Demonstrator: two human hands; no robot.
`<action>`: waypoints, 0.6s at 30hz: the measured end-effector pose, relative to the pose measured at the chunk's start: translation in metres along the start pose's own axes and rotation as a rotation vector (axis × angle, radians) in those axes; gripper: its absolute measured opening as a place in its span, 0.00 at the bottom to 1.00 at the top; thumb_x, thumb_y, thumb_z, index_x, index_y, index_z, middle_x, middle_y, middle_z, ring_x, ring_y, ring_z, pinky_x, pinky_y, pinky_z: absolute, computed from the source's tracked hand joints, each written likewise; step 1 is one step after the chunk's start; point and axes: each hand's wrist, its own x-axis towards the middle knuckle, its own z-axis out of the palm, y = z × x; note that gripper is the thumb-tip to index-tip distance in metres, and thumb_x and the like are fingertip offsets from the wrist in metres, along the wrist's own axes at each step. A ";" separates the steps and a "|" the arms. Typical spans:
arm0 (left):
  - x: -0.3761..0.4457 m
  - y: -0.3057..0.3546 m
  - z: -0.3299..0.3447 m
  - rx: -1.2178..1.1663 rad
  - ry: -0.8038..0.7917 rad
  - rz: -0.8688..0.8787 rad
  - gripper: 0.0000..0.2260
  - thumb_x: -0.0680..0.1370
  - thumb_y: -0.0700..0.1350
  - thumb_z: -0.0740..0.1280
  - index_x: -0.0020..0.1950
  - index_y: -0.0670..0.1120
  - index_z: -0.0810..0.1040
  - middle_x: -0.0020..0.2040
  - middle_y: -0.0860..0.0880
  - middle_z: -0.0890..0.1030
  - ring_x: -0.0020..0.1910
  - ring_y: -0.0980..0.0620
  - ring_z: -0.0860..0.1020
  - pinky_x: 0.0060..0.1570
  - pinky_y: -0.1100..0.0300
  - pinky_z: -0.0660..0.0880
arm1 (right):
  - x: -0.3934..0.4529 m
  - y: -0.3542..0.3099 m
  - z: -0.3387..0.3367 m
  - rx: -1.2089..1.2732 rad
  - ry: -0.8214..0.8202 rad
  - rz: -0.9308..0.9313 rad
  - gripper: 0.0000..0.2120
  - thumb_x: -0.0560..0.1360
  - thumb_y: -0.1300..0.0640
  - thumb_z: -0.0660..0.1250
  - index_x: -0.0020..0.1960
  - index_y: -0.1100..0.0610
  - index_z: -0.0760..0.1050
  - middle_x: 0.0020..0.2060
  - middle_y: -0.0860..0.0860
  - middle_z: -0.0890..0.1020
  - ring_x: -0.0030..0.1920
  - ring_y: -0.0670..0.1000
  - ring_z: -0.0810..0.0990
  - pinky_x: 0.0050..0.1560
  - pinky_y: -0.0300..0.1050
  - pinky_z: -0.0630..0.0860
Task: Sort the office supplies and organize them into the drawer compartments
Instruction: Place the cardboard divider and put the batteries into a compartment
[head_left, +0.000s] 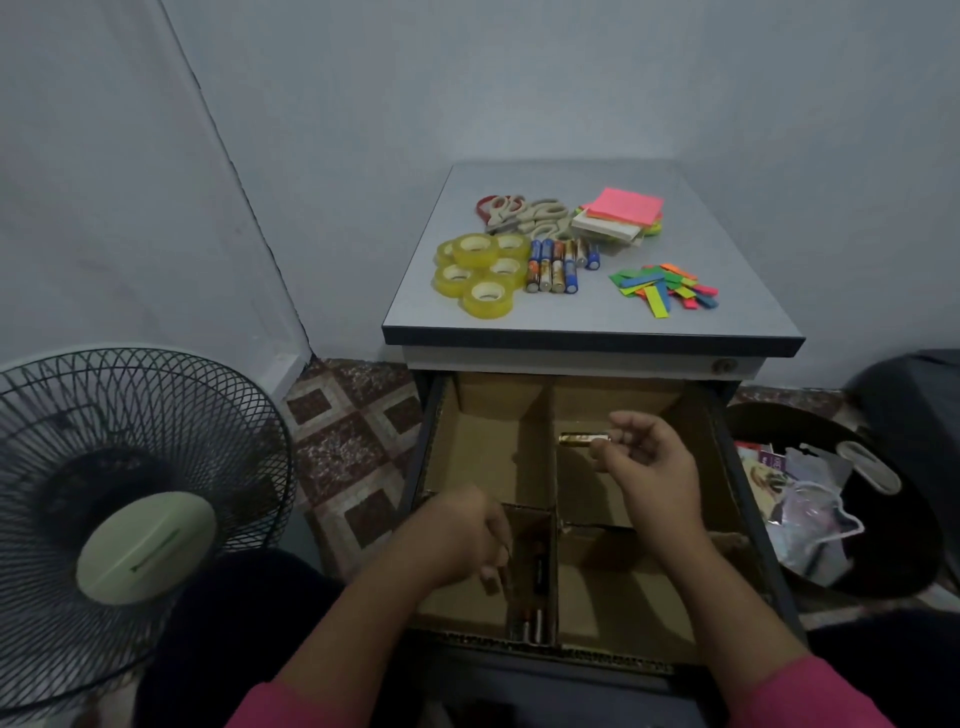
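Note:
The open drawer (748, 499) holds cardboard dividers that split it into several compartments. My right hand (649, 462) hovers over the right side and pinches a gold battery (579, 439) at its end. My left hand (467, 535) reaches down at the narrow near-centre compartment (535, 566), fingers curled; whether it holds anything I cannot tell. Batteries (532, 623) lie in that narrow slot. On the cabinet top (592, 317) sit more batteries (558, 265), yellow tape rolls (480, 273), scissors (519, 213), sticky note pads (621, 215) and coloured paper strips (665, 288).
A black standing fan (124, 514) is at the left, close to my left arm. A dark bin (831, 499) with plastic bags stands right of the drawer. Tiled floor (353, 447) shows between fan and cabinet. Walls close in behind.

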 end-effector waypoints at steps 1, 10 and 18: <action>0.006 -0.002 0.010 0.010 -0.001 -0.048 0.03 0.79 0.38 0.63 0.49 0.42 0.77 0.39 0.49 0.76 0.35 0.58 0.74 0.36 0.68 0.73 | 0.000 -0.001 0.000 0.025 -0.001 0.002 0.14 0.73 0.68 0.69 0.53 0.53 0.75 0.44 0.52 0.79 0.45 0.50 0.79 0.47 0.42 0.80; 0.037 0.002 0.043 0.261 0.213 -0.134 0.14 0.80 0.48 0.64 0.62 0.41 0.72 0.60 0.43 0.77 0.58 0.46 0.76 0.35 0.60 0.68 | -0.001 0.002 -0.002 0.057 -0.030 -0.017 0.13 0.72 0.69 0.69 0.53 0.56 0.75 0.41 0.51 0.79 0.37 0.39 0.80 0.43 0.36 0.80; 0.020 -0.017 0.048 0.016 0.327 0.180 0.09 0.77 0.35 0.62 0.52 0.40 0.81 0.43 0.49 0.78 0.44 0.53 0.75 0.45 0.65 0.72 | -0.003 0.001 -0.003 0.059 -0.042 -0.017 0.13 0.72 0.69 0.69 0.53 0.57 0.76 0.42 0.51 0.79 0.38 0.42 0.80 0.44 0.39 0.81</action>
